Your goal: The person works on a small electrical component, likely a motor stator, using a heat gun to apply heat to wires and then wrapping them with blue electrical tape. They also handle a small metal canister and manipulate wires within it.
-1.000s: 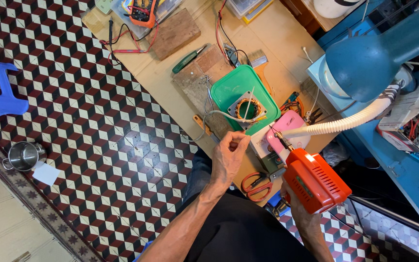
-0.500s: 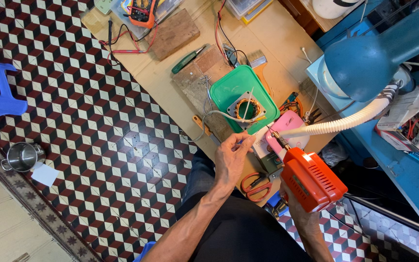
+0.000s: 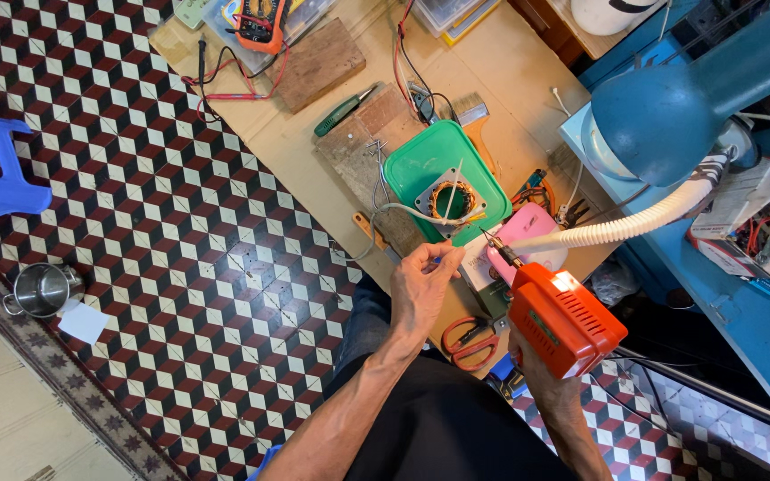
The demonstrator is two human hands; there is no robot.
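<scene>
Just right of left hand (image 3: 419, 285), soldering gun (image 3: 563, 319)

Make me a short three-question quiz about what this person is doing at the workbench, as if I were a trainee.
1. True or false: the right hand holds an orange soldering gun.
2. What does the left hand pinch? A) red-handled scissors B) a thin wire C) a green screwdriver
3. Fill in: the square part with copper windings lies in a ____ tray.

Key
1. True; its tip points toward the left hand's fingertips.
2. B; the thin wire curves from the fingers over the wooden bench to the tray. The scissors lie untouched below the hands, and the screwdriver lies farther up the bench.
3. Green.
</scene>
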